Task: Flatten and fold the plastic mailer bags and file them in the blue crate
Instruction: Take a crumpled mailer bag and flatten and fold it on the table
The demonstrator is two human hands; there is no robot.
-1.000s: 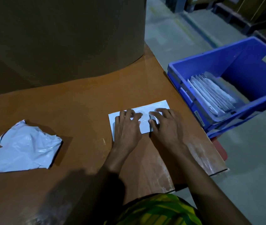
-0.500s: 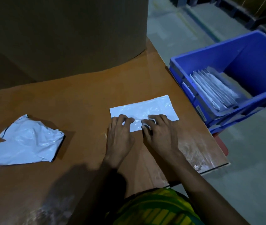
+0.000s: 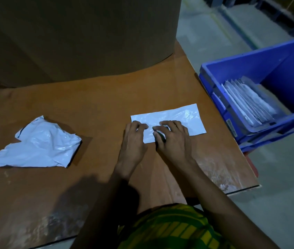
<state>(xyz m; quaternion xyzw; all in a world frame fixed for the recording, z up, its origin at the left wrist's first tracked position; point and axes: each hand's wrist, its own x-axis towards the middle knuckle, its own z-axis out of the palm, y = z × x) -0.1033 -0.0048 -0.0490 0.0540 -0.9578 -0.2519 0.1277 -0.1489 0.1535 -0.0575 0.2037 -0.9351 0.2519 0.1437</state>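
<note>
A flat, folded white mailer bag (image 3: 182, 117) lies on the brown table (image 3: 92, 105) near its right side. My left hand (image 3: 133, 139) and my right hand (image 3: 172, 139) rest side by side on the bag's near edge, fingers bent and pressing down on it. A crumpled white mailer bag (image 3: 40, 144) lies on the table at the left. The blue crate (image 3: 250, 69) stands on the floor to the right of the table, with several folded white bags (image 3: 246, 103) filed upright along its near wall.
A large brown cardboard box (image 3: 79, 36) fills the back of the table. The table's right edge runs close to the crate. Grey concrete floor (image 3: 277, 177) lies to the right. Dark pallets stand at the far top right.
Both hands have slid back toward me along the folded bag, uncovering more of its far part. The crumpled bag has not moved.
</note>
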